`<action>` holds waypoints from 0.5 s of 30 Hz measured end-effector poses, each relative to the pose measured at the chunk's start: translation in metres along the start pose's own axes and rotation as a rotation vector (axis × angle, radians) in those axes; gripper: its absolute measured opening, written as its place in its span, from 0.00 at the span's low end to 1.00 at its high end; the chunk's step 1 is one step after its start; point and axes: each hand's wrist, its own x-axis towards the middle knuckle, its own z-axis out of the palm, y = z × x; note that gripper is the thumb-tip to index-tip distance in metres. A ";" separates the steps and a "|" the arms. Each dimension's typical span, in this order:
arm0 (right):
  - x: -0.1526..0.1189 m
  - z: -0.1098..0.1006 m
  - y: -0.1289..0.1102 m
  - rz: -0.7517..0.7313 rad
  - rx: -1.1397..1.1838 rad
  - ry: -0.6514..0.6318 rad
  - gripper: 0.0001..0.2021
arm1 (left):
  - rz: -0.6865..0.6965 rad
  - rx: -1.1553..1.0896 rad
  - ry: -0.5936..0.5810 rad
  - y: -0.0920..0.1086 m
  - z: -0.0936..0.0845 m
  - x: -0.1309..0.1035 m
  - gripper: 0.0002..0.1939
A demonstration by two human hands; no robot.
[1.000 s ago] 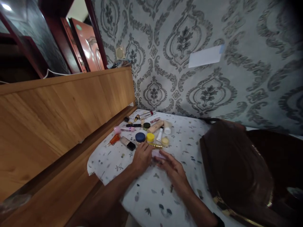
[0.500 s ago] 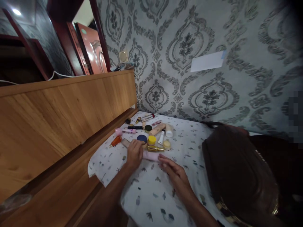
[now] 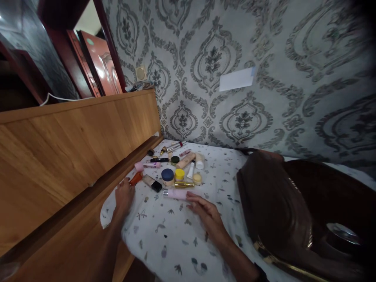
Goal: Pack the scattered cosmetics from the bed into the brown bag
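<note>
At the left side of the patterned cloth, the curled fingers of my left hand [image 3: 124, 192] are closed on the narrow end of a small orange bottle [image 3: 136, 178]. My right hand [image 3: 207, 211] is open, fingers outstretched, with its fingertips at the right end of a pale pink tube [image 3: 175, 194] with a silver cap. Just behind the tube lies a gold tube [image 3: 184, 185]. A flat bottle with a black cap [image 3: 152, 183] rests between the orange bottle and the pink tube. Nearby stand a blue-lidded jar [image 3: 167, 176], a yellow-lidded jar [image 3: 179, 174] and a cream-coloured jar [image 3: 197, 179].
More cosmetics lie farther back, including a black pencil-like stick [image 3: 159, 159], a beige tube [image 3: 185, 161] and a white tube [image 3: 199, 161]. A brown leather bag [image 3: 273, 203] sits at right. The wooden board [image 3: 88, 137] borders the left side.
My left hand has moved left, from the flat bottle and pink tube to the orange bottle. The flat bottle's black cap now shows. My right hand stays at the tube; the view has shifted right.
</note>
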 end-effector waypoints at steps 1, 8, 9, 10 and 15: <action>0.000 0.000 0.000 -0.001 0.001 0.001 0.25 | -0.006 -0.005 -0.015 -0.002 0.001 -0.001 0.15; -0.001 0.002 -0.005 0.005 -0.003 -0.015 0.26 | 0.004 -0.143 0.015 -0.002 0.000 -0.003 0.12; -0.001 0.003 -0.005 0.005 -0.004 -0.017 0.26 | 0.005 -0.176 0.036 -0.001 -0.001 -0.004 0.12; -0.001 0.003 -0.005 0.004 -0.005 -0.018 0.27 | 0.004 -0.210 0.059 0.000 -0.003 -0.004 0.12; -0.001 0.003 -0.002 0.009 -0.024 -0.027 0.27 | 0.017 -0.361 0.161 0.000 -0.019 -0.007 0.12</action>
